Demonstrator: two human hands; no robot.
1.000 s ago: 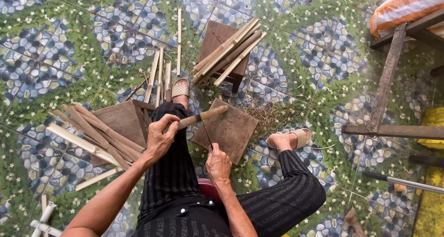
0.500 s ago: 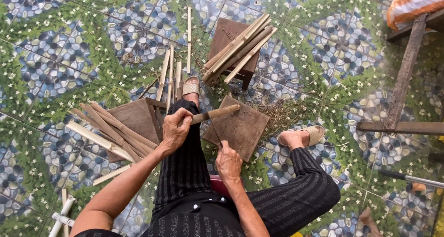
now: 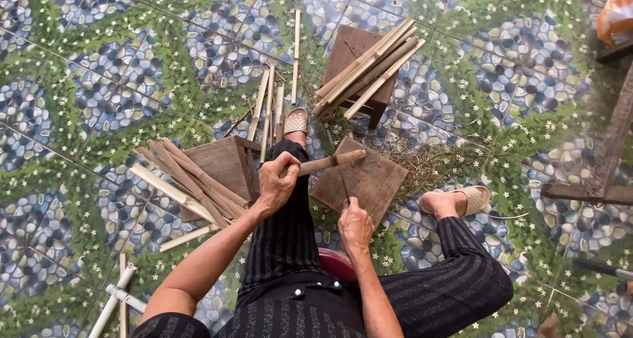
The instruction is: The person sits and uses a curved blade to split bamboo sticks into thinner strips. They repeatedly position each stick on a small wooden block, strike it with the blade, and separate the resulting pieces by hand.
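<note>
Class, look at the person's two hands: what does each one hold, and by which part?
The left hand grips a wooden-handled tool by its handle end. The right hand pinches a thin dark strip at its lower end, over the wooden board.

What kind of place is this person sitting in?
Probably a home yard used for bamboo craft: a pebble-patterned tiled floor, split bamboo strips piled on a small wooden stool, shavings nearby.

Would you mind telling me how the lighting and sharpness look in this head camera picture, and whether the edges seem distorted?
Head view: soft, even daylight, no glare, only faint shadows under the wooden board. The left hand and right hand are sharp, as are the bamboo sticks. The right edge smears and bends, wide-lens distortion.
</note>
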